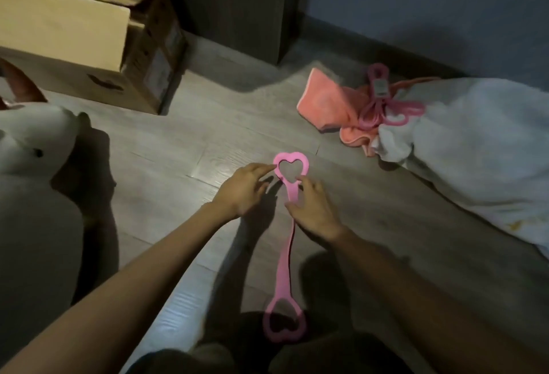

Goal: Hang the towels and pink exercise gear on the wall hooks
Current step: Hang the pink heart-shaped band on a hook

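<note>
Two heart loops end the pink band (283,269) on the floor (178,136), the near one dim in shadow. The left hand (243,189) touches the far loop, fingers loosely spread; the right hand (315,210) lies on the strap, grip unclear. Beyond, a pink towel (326,103), coiled pink cord (383,100) and white towel (475,142) lie heaped.

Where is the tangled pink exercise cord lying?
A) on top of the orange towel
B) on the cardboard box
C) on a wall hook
A: the pink cord rests on the orange towel on the floor, right beside the white towel.
</note>
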